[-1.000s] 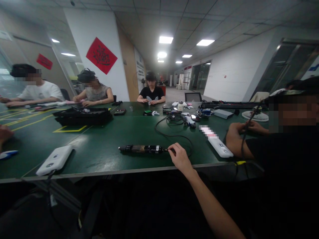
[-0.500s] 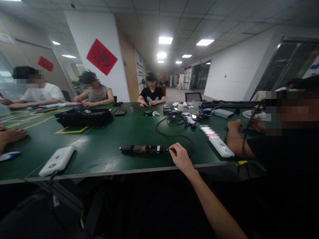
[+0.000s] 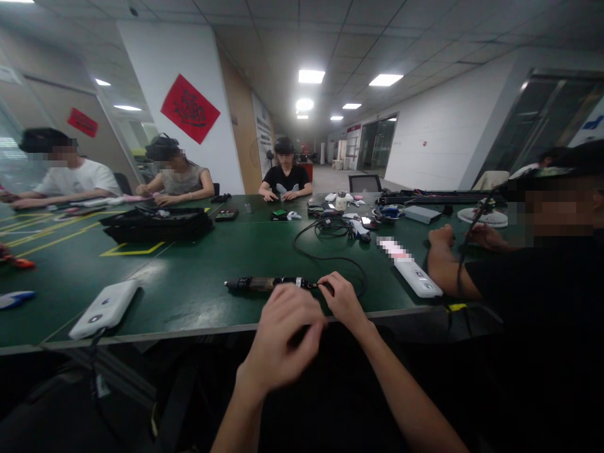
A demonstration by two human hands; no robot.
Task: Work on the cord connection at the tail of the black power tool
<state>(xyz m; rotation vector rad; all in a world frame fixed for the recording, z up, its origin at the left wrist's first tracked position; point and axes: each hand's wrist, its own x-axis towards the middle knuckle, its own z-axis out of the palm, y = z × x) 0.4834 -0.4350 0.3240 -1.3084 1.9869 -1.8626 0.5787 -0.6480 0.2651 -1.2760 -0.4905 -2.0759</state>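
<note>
A black electric screwdriver (image 3: pixel 257 284) lies on the green table with its bit end pointing left. At its rear end, the thumb and fingers of my right hand (image 3: pixel 340 297) are pinched on the power cable (image 3: pixel 357 264), close to where it joins the tool. Raised in front of the screwdriver's right half is my left hand (image 3: pixel 285 333), slightly blurred. Its fingers are curled, with a gap between them and the thumb, and nothing shows in it. Part of the screwdriver body is hidden behind this hand.
White power banks (image 3: pixel 104 307) lie at left and right on the table (image 3: pixel 189 302). Behind are a black tray (image 3: pixel 155 225), coiled cables (image 3: pixel 330 225) and small electronic parts. Several people sit around; one person's arm (image 3: pixel 446 267) rests close on the right.
My left hand has come into view from below and risen in front of the screwdriver. My right hand keeps its pinch on the cable. A person's hand at the far left has left the view.
</note>
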